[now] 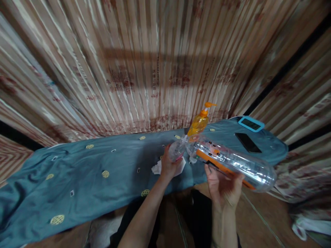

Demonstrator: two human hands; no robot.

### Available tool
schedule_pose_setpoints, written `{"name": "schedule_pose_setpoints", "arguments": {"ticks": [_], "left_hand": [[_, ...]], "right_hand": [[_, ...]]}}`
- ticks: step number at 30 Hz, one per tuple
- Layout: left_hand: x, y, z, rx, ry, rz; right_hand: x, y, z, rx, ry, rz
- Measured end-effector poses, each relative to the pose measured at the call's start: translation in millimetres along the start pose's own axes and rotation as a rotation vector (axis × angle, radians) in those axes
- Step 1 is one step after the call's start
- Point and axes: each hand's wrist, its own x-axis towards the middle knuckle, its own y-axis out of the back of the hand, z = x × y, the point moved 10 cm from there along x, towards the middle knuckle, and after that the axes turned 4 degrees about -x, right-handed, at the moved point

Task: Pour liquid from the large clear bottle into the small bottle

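My left hand is closed around a small clear bottle, tilted slightly. In my right hand lies a large clear plastic bottle with an orange label, gripped from below. It lies almost level, its base to the right and its neck beside the small bottle's mouth. Whether the two mouths touch I cannot tell. Just behind them stands a pump bottle of yellow-orange liquid with an orange pump head. Under my left hand is a white piece, perhaps tissue, partly hidden by the hand.
A blue-green patterned cloth covers the long narrow table. At its right end lie a dark phone and a blue-framed digital clock. A pleated, printed curtain hangs behind, with dark poles at the sides.
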Motion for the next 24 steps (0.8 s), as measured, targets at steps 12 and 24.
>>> {"name": "schedule_pose_setpoints", "arguments": {"ticks": [12, 24], "left_hand": [[3.0, -1.6, 11.4, 0.138, -0.038, 0.019], [1.3, -5.5, 11.0, 0.19, -0.029, 0.001]], "right_hand": [[19.6, 9.9, -3.0, -0.023, 0.027, 0.029], [8.8, 24.7, -18.5, -0.13, 0.12, 0.023]]}}
